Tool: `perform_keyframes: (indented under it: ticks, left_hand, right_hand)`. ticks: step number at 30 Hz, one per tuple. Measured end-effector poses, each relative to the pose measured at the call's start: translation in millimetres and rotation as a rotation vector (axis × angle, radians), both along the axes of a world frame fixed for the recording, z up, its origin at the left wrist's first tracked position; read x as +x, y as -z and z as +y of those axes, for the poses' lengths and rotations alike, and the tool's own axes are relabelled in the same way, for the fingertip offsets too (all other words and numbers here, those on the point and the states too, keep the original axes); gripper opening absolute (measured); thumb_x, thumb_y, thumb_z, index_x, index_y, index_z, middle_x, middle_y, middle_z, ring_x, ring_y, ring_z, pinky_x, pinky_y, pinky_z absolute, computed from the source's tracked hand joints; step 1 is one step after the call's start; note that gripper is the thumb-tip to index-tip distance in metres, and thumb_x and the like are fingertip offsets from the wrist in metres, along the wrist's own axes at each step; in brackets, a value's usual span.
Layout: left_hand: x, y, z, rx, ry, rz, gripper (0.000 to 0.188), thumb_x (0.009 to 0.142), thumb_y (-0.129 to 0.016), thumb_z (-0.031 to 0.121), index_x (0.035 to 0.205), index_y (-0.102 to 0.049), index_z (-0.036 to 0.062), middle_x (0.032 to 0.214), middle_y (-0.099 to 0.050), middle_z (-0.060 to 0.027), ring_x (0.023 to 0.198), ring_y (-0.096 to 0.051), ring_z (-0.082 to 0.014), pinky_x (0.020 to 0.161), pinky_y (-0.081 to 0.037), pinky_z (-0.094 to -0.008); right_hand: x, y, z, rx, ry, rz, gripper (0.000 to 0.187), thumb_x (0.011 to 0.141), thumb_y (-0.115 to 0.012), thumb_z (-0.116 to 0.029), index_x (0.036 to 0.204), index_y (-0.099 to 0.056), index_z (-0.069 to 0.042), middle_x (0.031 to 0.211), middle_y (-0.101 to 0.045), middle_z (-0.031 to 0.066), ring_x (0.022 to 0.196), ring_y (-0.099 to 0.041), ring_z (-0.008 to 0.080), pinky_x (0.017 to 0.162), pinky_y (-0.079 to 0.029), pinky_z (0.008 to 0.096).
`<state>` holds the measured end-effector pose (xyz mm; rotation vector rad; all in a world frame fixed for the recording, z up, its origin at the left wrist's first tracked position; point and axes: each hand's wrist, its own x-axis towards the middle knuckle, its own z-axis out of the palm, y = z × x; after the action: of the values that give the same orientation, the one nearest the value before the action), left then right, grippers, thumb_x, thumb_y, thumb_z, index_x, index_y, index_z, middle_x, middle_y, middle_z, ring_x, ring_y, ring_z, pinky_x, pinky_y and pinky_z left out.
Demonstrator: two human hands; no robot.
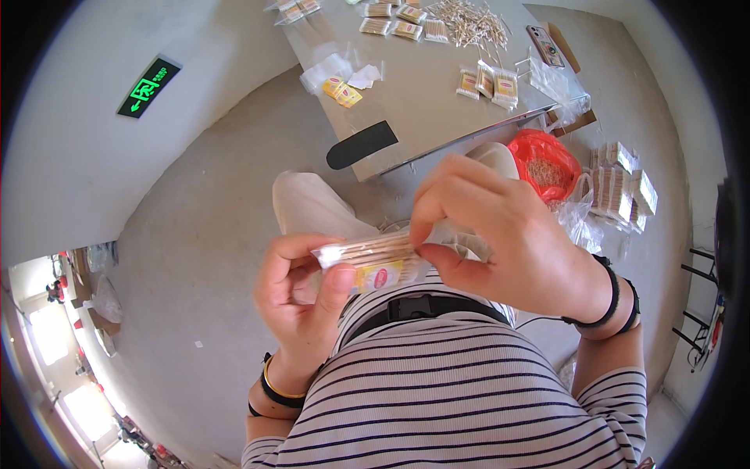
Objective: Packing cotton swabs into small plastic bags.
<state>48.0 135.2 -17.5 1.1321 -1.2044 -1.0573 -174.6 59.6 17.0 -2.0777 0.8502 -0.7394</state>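
A clear plastic packet of cotton swabs (pixel 373 252) with a yellow label is held in front of my waist, lying roughly level. My left hand (pixel 295 288) grips its left end, thumb on the near face and fingers behind. At the packet's right end, my right hand (pixel 496 227) pinches the plastic between thumb and bent forefinger. Part of that end is hidden by the fingers, so I cannot tell whether it is sealed. Wooden sticks show through the film above the label.
Ahead stands a grey table (pixel 426 102) with a loose heap of cotton swabs (pixel 473 25), bundles of swabs (pixel 488 84), yellow label cards (pixel 341 92) and a phone (pixel 544 45). A red bag (pixel 547 166) of sticks sits right of my knees, beside stacked swab packets (pixel 619 187).
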Motion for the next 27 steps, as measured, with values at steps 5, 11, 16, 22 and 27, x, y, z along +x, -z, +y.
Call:
perform_keyframes:
  ticks: [5,11,16,22,27]
  left_hand:
    - [-10.5,-7.3,-8.9,0.044,-0.096,0.006,0.032,0.094,-0.066,0.025,0.109,-0.054,0.0000,0.098,-0.064,-0.0106,0.089,-0.059,-0.0137,0.083,-0.047,-0.0273]
    - [-6.5,1.1,-9.9,0.099,0.020,0.185,0.025,0.094,-0.064,0.014,0.111,-0.050,0.0012,0.105,-0.064,-0.0133,0.096,-0.061,-0.0151,0.089,-0.048,-0.0295]
    - [-11.4,-3.1,-8.7,0.110,0.066,0.204,0.028,0.090,-0.067,0.003,0.113,-0.050,0.0013,0.110,-0.064,-0.0140,0.099,-0.064,-0.0163,0.090,-0.050,-0.0306]
    - [-11.5,-2.5,-12.7,0.139,0.334,-0.163,0.038,0.085,-0.073,0.003,0.118,-0.053,0.0005,0.110,-0.064,-0.0103,0.103,-0.065,-0.0183,0.095,-0.050,-0.0333]
    - [-13.0,-4.0,-14.2,0.205,0.285,0.045,0.026,0.087,-0.073,0.005,0.108,-0.059,-0.0008,0.103,-0.065,-0.0081,0.093,-0.065,-0.0146,0.088,-0.051,-0.0295]
  right_hand:
    - [-4.7,4.2,-1.1,0.175,0.021,-0.139,0.029,0.074,-0.074,0.005,0.100,-0.063,-0.001,0.099,-0.063,0.0075,0.092,-0.064,0.0199,0.080,-0.053,0.0299]
    - [-1.8,15.4,7.3,0.537,0.016,-0.304,0.037,0.085,-0.071,0.000,0.118,-0.054,0.000,0.110,-0.058,0.0057,0.101,-0.060,0.0141,0.092,-0.050,0.0292]
    - [-0.6,25.2,10.2,0.606,0.075,-0.519,0.033,0.089,-0.066,-0.002,0.119,-0.051,0.000,0.110,-0.055,0.0051,0.107,-0.057,0.0136,0.098,-0.044,0.0289]
    - [-2.8,22.8,12.9,0.537,0.059,-0.421,0.031,0.088,-0.062,0.000,0.117,-0.052,0.000,0.109,-0.055,0.0053,0.105,-0.058,0.0135,0.097,-0.046,0.0293]
    - [-2.0,23.5,16.5,0.519,0.025,-0.419,0.030,0.087,-0.061,0.002,0.116,-0.052,0.000,0.108,-0.055,0.0055,0.104,-0.059,0.0136,0.097,-0.047,0.0301]
